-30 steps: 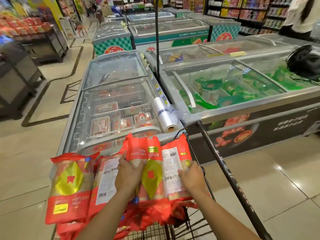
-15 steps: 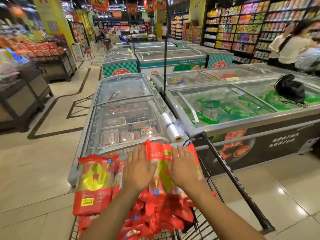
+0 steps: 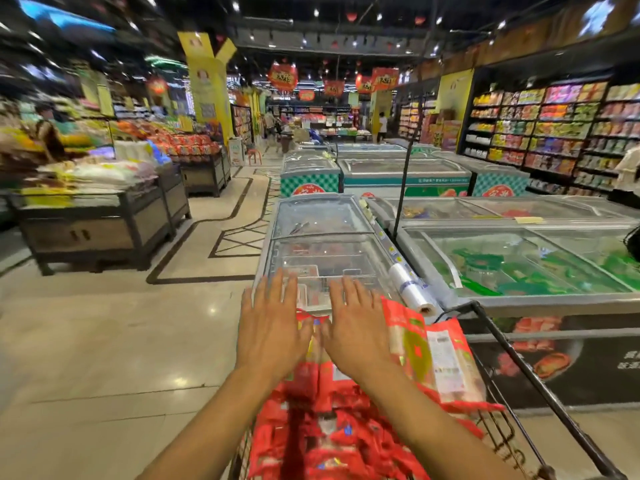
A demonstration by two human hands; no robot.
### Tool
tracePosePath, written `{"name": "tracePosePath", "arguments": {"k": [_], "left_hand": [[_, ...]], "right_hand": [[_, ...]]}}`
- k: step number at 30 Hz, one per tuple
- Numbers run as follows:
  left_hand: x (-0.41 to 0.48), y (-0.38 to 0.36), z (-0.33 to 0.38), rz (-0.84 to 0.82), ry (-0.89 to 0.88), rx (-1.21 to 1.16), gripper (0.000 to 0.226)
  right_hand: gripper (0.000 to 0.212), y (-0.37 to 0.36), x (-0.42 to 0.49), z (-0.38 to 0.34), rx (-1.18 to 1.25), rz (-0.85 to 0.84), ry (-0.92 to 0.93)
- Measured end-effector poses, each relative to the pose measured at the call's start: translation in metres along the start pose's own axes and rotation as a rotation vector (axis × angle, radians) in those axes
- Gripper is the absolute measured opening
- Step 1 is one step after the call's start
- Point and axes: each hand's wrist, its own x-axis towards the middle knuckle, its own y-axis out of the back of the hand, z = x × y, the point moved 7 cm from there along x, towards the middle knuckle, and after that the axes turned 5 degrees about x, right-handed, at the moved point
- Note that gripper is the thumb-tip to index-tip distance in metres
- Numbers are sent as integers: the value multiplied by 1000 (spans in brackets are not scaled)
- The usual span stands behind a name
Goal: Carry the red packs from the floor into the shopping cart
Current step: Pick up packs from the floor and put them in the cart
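Both arms reach forward over the shopping cart [image 3: 540, 386], forearms angling in from the lower edge of the view so that the two hands sit side by side above its load. The left hand [image 3: 273, 327] is palm down, back of the hand up, its fingers [image 3: 277, 299] straight and fanned apart, gripping nothing. The right hand [image 3: 356, 327] lies just beside it in the same flat pose, fingers straight and spread, also holding nothing. The two thumbs point inward toward each other and almost meet. Whether the palms rest on the load or float just above it cannot be told.

The red packs [image 3: 346, 438] fill the cart, heaped in a crumpled pile under the wrists and forearms. One red pack [image 3: 433, 355] stands taller at the cart's right side, just beside the right hand, with its white label panel facing the camera.

Directly beyond the far end of the cart stands a chest freezer [image 3: 322, 216] with sliding glass lids; the fingertips overlap its near lid in the view. A roll of clear plastic bags [image 3: 410, 289] lies on the freezer's edge, just past the cart's far right corner. To the cart's left is bare tiled floor [image 3: 121, 358].
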Motion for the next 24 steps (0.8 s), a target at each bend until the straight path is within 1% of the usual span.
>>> {"name": "tracePosePath", "arguments": {"k": [3, 5, 8, 11, 17, 24], "left_hand": [[-26, 26, -49, 45, 60, 62, 76], [-45, 42, -80, 66, 106, 104, 74], [-69, 58, -127, 59, 197, 149, 79], [-94, 79, -172, 43, 300, 194, 83], [-153, 124, -257, 27, 504, 311, 82], [-236, 176, -348, 10, 741, 459, 82]], "right_hand": [[72, 8, -5, -54, 74, 26, 51], [73, 10, -9, -92, 100, -3, 114], [75, 8, -12, -145, 141, -51, 208], [73, 12, -15, -200, 186, -50, 303], [69, 7, -28, -315, 271, -134, 501], [71, -5, -56, -460, 371, -233, 759]]}}
